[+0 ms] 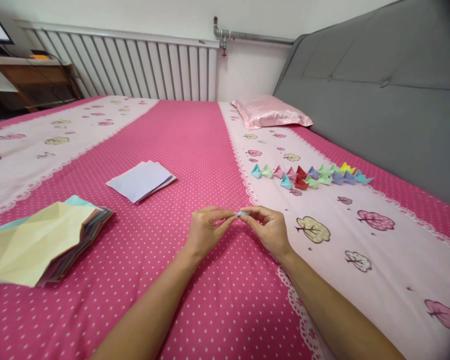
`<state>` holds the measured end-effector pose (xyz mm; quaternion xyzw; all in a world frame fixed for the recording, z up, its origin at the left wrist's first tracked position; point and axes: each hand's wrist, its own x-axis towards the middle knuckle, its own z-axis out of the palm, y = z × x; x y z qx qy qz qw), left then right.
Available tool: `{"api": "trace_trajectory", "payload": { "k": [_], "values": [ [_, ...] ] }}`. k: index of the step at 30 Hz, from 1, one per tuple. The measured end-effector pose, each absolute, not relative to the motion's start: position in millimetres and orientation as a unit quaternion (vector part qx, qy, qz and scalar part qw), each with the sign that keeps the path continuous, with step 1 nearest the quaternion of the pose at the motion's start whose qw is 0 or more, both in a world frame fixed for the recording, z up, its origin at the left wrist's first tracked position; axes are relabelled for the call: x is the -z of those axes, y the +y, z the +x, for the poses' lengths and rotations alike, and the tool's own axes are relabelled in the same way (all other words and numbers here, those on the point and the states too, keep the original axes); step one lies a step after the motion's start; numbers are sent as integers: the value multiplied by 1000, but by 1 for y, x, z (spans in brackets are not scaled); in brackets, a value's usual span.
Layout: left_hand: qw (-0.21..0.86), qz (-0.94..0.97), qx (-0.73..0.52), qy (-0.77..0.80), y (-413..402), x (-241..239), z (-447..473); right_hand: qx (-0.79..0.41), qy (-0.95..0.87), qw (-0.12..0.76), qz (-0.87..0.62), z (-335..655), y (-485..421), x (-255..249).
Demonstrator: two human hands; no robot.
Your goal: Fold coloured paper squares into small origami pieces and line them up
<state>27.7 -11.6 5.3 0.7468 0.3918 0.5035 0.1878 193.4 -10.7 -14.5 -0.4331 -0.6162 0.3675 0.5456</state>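
A small piece of folded light-blue paper [243,213] is pinched between my two hands above the pink bedspread. My left hand [210,227] grips its left end with thumb and forefinger. On the other end, the thumb and forefinger of my right hand [268,225] are closed too. Most of the paper is hidden by the fingertips. Beyond my right hand, several small folded paper boats [301,179] in blue, green, pink, red, purple and yellow stand in two rough rows on the pale strip of the bedspread.
A small stack of pale lilac paper sheets [140,181] lies beyond my left hand. At the far left is a thicker pile of coloured paper [41,235], creased yellow on top. A pink pillow [270,111] rests near the grey headboard [390,75]; a white radiator [135,65] lines the wall.
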Motion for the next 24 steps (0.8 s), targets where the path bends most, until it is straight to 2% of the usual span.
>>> {"api": "trace_trajectory", "payload": {
  "k": [9,24],
  "values": [
    [183,758,-504,371,-11,-5,27,-253,-690,539,-412,198,-9,5],
    [230,754,-489,373,-13,-8,28,-264,-714,515,-394,198,-10,5]
  ]
}}
